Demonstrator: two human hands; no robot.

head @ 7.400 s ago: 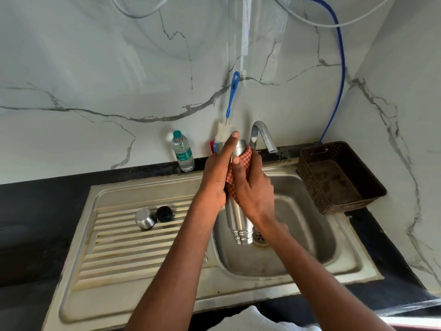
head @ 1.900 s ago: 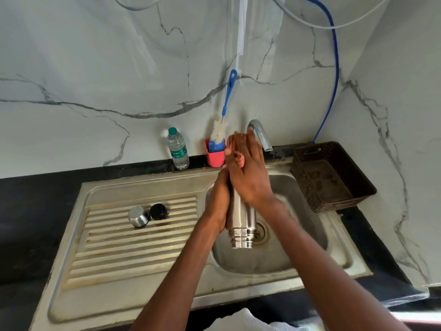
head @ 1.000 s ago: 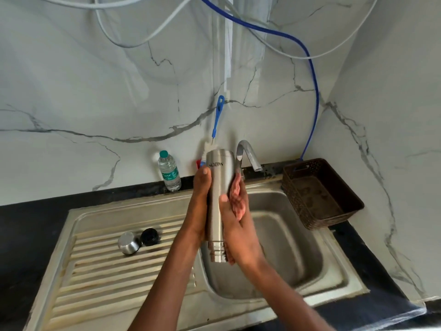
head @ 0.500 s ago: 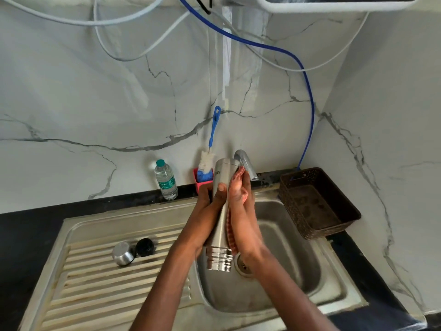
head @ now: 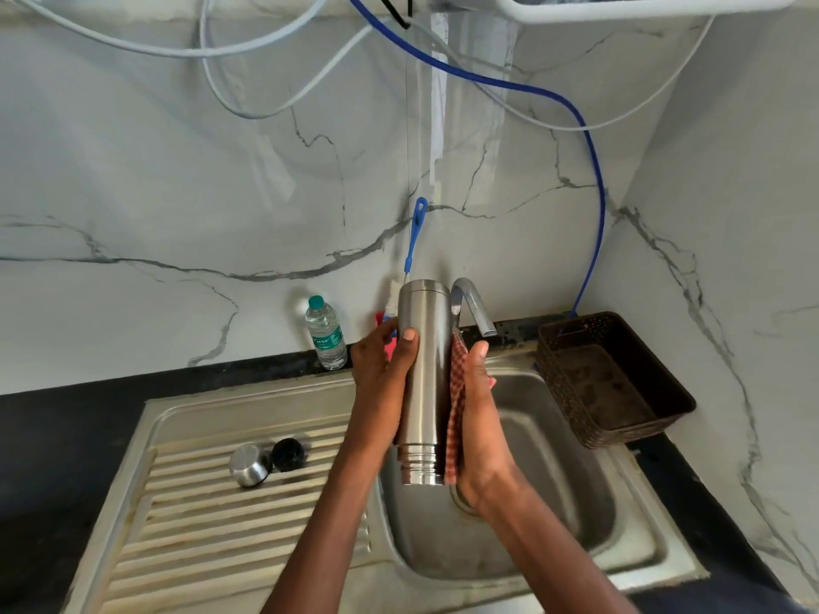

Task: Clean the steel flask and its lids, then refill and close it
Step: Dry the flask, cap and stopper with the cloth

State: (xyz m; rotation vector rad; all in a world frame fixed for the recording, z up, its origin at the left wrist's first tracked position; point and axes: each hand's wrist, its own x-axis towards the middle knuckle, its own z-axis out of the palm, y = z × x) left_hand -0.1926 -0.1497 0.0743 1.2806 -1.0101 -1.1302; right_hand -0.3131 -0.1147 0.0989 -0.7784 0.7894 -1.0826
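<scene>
The steel flask is held upside down over the sink basin, its threaded mouth pointing down. My left hand grips its left side, thumb across the front. My right hand presses a red checked cloth flat against the flask's right side. On the ribbed drainboard lie the steel lid and, touching it on the right, the black inner lid.
The tap curves out just behind the flask. A small water bottle stands on the black counter at the wall. A bottle brush with blue handle sticks up behind the flask. A brown basket sits right of the sink.
The camera has tilted up. My right hand with the cloth has slid down the flask's side, and the flask's base now stands bare above both hands.
</scene>
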